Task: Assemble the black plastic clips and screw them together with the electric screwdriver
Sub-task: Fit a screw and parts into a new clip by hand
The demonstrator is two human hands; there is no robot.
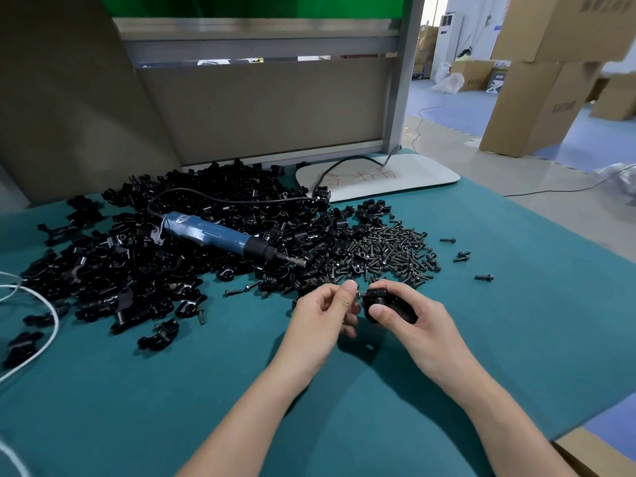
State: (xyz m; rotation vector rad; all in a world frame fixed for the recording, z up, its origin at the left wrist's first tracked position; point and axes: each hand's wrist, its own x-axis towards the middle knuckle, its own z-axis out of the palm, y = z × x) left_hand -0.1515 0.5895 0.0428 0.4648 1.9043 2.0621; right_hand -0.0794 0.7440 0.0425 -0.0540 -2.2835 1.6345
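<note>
My right hand (409,313) grips a black plastic clip (385,304) a little above the green table cover. My left hand (327,311) pinches a small screw (359,295) between thumb and forefinger, its tip at the clip's left side. The blue electric screwdriver (220,235) lies on top of a big pile of black clips (155,256), bit pointing right. A heap of dark screws (389,253) sits just beyond my hands.
A white tray (413,173) with red writing lies at the back, the screwdriver's black cable (241,197) running across it. A white cord (48,311) curls at the left edge. Loose screws (483,277) lie to the right. Cardboard boxes (537,108) stand on the floor.
</note>
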